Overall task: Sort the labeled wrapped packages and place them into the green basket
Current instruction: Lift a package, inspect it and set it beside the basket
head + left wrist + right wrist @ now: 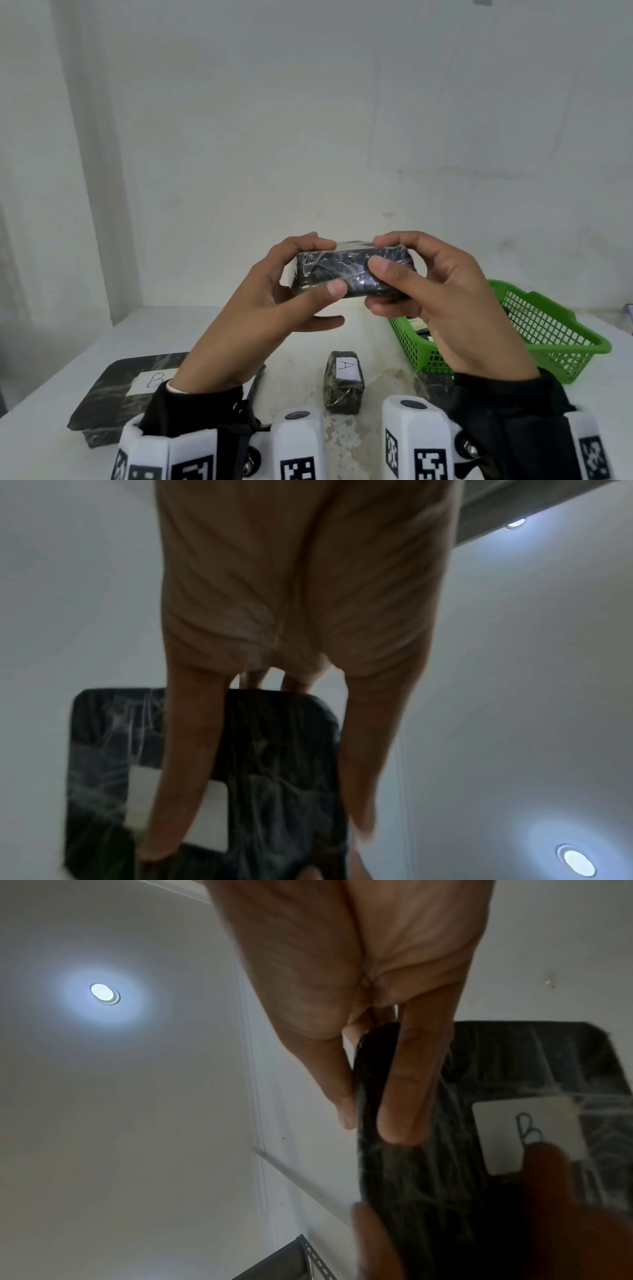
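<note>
Both the left hand (274, 291) and the right hand (442, 294) clamp a black wrapped package (349, 270) in the air above the table (301, 342), so I'd read its label before lowering it into the green basket (548, 329).

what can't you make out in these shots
- Green basket contents: head view, the right hand covers most of them.
- Flat package's label: head view, the left hand hides its right end.
- Held package's label: head view sees only its edge; the right wrist view shows it.
</note>
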Demonstrator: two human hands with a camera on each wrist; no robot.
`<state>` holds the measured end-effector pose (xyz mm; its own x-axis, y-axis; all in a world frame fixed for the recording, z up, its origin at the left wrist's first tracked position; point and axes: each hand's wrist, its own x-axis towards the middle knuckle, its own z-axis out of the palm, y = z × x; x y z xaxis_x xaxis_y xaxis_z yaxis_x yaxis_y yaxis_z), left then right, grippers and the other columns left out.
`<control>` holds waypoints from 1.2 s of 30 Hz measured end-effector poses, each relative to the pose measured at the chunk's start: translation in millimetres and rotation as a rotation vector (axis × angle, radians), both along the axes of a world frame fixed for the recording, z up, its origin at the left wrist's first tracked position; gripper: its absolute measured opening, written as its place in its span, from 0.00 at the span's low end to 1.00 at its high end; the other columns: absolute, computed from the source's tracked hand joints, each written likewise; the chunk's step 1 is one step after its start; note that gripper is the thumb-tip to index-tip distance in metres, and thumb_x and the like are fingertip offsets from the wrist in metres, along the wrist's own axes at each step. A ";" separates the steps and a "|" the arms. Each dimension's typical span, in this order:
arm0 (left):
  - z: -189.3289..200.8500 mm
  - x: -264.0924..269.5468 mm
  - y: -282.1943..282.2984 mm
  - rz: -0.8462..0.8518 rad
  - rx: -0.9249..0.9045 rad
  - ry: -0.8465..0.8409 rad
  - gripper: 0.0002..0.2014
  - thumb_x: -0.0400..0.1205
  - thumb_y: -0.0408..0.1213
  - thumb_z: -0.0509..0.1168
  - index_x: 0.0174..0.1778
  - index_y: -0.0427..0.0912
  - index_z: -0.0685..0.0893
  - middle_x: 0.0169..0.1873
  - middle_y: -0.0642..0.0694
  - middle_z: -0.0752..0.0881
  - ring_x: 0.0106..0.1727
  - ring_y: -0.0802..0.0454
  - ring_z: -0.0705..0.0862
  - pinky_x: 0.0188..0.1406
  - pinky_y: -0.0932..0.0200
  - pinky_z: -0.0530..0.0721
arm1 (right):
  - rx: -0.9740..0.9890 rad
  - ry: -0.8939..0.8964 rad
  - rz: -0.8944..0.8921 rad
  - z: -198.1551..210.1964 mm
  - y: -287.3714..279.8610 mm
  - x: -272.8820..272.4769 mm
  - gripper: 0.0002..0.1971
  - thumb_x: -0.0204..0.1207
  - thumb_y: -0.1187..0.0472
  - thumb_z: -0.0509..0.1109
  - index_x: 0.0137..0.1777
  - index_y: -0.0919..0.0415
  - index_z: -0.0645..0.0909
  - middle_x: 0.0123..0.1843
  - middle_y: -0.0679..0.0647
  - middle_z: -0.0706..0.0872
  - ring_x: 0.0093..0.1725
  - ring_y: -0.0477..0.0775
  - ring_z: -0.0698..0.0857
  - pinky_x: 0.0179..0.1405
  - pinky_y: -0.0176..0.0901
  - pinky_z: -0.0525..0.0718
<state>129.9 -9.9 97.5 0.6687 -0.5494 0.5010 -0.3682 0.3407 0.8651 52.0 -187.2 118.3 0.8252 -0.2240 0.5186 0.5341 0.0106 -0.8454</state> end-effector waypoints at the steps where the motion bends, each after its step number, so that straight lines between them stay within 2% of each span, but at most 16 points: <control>1: -0.3 0.7 1.1 -0.003 0.038 -0.020 0.28 0.65 0.43 0.79 0.63 0.51 0.84 0.67 0.51 0.83 0.60 0.44 0.89 0.50 0.50 0.90 | 0.006 0.004 -0.006 -0.2 -0.1 0.5 0.20 0.59 0.58 0.77 0.52 0.63 0.85 0.40 0.57 0.91 0.26 0.56 0.88 0.26 0.36 0.86; 4: -0.5 2.7 5.8 0.025 0.181 -0.128 0.31 0.66 0.40 0.81 0.65 0.57 0.80 0.61 0.49 0.88 0.56 0.43 0.91 0.55 0.50 0.89 | 0.010 0.034 -0.012 -0.7 -0.8 1.9 0.21 0.57 0.53 0.77 0.51 0.61 0.87 0.41 0.55 0.90 0.25 0.56 0.88 0.25 0.35 0.86; 7: 2.4 1.4 6.6 0.108 0.134 -0.112 0.20 0.76 0.29 0.77 0.60 0.49 0.83 0.53 0.48 0.90 0.43 0.38 0.93 0.40 0.54 0.91 | -0.001 0.085 0.016 -0.1 -0.1 1.0 0.26 0.59 0.49 0.75 0.57 0.59 0.86 0.49 0.56 0.90 0.24 0.55 0.87 0.21 0.35 0.84; 9: 4.2 -0.5 5.7 0.189 0.109 -0.094 0.14 0.77 0.36 0.72 0.58 0.46 0.83 0.49 0.48 0.90 0.33 0.37 0.92 0.29 0.56 0.89 | -0.045 0.121 0.030 -0.4 -0.8 0.3 0.28 0.60 0.46 0.73 0.61 0.56 0.85 0.56 0.50 0.91 0.23 0.52 0.86 0.16 0.34 0.79; 12: 6.0 -1.2 4.8 0.291 0.062 -0.035 0.17 0.73 0.48 0.67 0.56 0.48 0.83 0.45 0.45 0.91 0.24 0.38 0.89 0.17 0.59 0.84 | -0.164 0.178 -0.020 -3.4 -5.5 1.4 0.26 0.61 0.45 0.75 0.62 0.49 0.85 0.60 0.41 0.89 0.22 0.51 0.84 0.13 0.32 0.70; 14: 7.0 0.4 5.8 0.357 0.020 0.026 0.18 0.74 0.52 0.65 0.56 0.47 0.82 0.38 0.43 0.92 0.20 0.43 0.87 0.13 0.62 0.79 | -0.270 0.223 -0.094 -7.1 -10.5 3.5 0.22 0.65 0.49 0.77 0.61 0.44 0.86 0.60 0.39 0.89 0.22 0.50 0.83 0.14 0.30 0.68; 16: 7.0 3.3 7.7 0.411 0.028 0.066 0.18 0.77 0.54 0.62 0.54 0.45 0.81 0.29 0.43 0.91 0.17 0.48 0.84 0.12 0.63 0.77 | -0.356 0.253 -0.165 -11.6 -16.4 6.8 0.16 0.71 0.54 0.78 0.58 0.44 0.87 0.56 0.39 0.90 0.21 0.50 0.82 0.17 0.26 0.69; 20: 1.0 14.2 11.7 0.482 0.065 0.149 0.18 0.85 0.54 0.58 0.49 0.43 0.83 0.29 0.46 0.90 0.14 0.51 0.79 0.10 0.65 0.71 | -0.399 0.287 -0.243 -17.8 -25.5 14.8 0.07 0.73 0.52 0.77 0.51 0.48 0.90 0.42 0.42 0.91 0.25 0.44 0.82 0.21 0.22 0.70; 22: -1.6 18.4 11.6 0.506 0.104 0.178 0.20 0.85 0.56 0.58 0.47 0.42 0.84 0.29 0.48 0.90 0.14 0.52 0.78 0.11 0.66 0.68 | -0.364 0.283 -0.229 -19.8 -28.0 17.6 0.07 0.73 0.51 0.76 0.48 0.50 0.90 0.35 0.43 0.88 0.28 0.41 0.80 0.23 0.24 0.71; 23: -2.4 19.9 11.1 0.511 0.119 0.196 0.21 0.84 0.57 0.59 0.47 0.42 0.84 0.30 0.48 0.90 0.15 0.52 0.79 0.13 0.65 0.68 | -0.343 0.288 -0.215 -21.0 -29.1 18.6 0.09 0.72 0.49 0.76 0.47 0.51 0.90 0.35 0.46 0.87 0.31 0.41 0.79 0.26 0.27 0.73; 25: -3.4 22.1 12.2 0.528 0.138 0.221 0.20 0.82 0.58 0.62 0.49 0.43 0.85 0.36 0.48 0.90 0.19 0.53 0.84 0.21 0.64 0.72 | -0.302 0.313 -0.196 -23.4 -30.4 20.2 0.15 0.69 0.46 0.74 0.50 0.53 0.90 0.41 0.53 0.90 0.38 0.44 0.83 0.35 0.33 0.79; 27: -5.0 23.7 14.1 0.544 0.164 0.202 0.16 0.80 0.54 0.68 0.54 0.45 0.84 0.38 0.48 0.91 0.27 0.55 0.88 0.27 0.62 0.75 | -0.199 0.359 -0.176 -27.1 -32.2 19.9 0.16 0.74 0.47 0.71 0.54 0.57 0.88 0.45 0.55 0.92 0.42 0.48 0.88 0.44 0.40 0.86; 30: -7.4 24.6 14.7 0.468 0.232 0.191 0.16 0.77 0.46 0.74 0.56 0.44 0.83 0.34 0.47 0.93 0.30 0.55 0.90 0.28 0.63 0.82 | 0.021 0.419 -0.161 -33.2 -35.4 13.0 0.14 0.82 0.50 0.67 0.55 0.60 0.85 0.46 0.54 0.91 0.40 0.51 0.89 0.38 0.43 0.87; 33: -14.8 20.1 0.7 0.412 0.231 0.224 0.14 0.78 0.42 0.74 0.54 0.37 0.84 0.34 0.41 0.91 0.28 0.51 0.90 0.25 0.64 0.85 | 0.208 0.430 -0.171 -47.4 -43.6 -3.1 0.16 0.79 0.53 0.71 0.59 0.63 0.76 0.53 0.59 0.88 0.41 0.56 0.87 0.35 0.47 0.88; 35: -27.4 12.9 -15.1 0.406 0.234 0.265 0.15 0.79 0.42 0.74 0.51 0.32 0.83 0.30 0.38 0.90 0.26 0.50 0.89 0.23 0.64 0.85 | 0.329 0.379 -0.190 -60.5 -51.4 -20.9 0.21 0.76 0.60 0.74 0.64 0.66 0.73 0.61 0.64 0.86 0.46 0.58 0.90 0.37 0.46 0.89; 36: -36.0 9.7 -23.1 0.395 0.257 0.288 0.16 0.79 0.42 0.73 0.50 0.31 0.83 0.28 0.38 0.90 0.25 0.49 0.89 0.22 0.63 0.86 | 0.360 0.361 -0.195 -66.5 -54.7 -29.9 0.21 0.76 0.63 0.75 0.65 0.69 0.73 0.61 0.66 0.87 0.48 0.58 0.91 0.39 0.46 0.90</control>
<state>139.6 -33.0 61.5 0.9391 -0.3092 0.1501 -0.1613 -0.0108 0.9868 22.1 -242.0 51.8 0.8618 -0.5021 0.0720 0.2314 0.2629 -0.9367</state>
